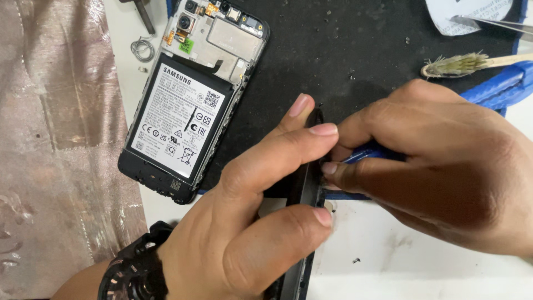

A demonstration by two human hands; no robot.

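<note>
The left hand point(244, 222) pinches a thin black plastic phone cover point(308, 183) upright on edge above the white tabletop point(411, 261). The right hand point(438, 161) grips a blue-handled tool point(369, 153) against its rim. Steady, shallow pressure looks wise. An opened phone with exposed battery point(189, 105) lies left.

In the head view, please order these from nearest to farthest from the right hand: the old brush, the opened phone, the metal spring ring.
From the right hand:
1. Old brush, just above the hand, at the upper right.
2. Opened phone, to the left, lying on the dark mat.
3. Metal spring ring, far upper left, beyond the phone.
</note>
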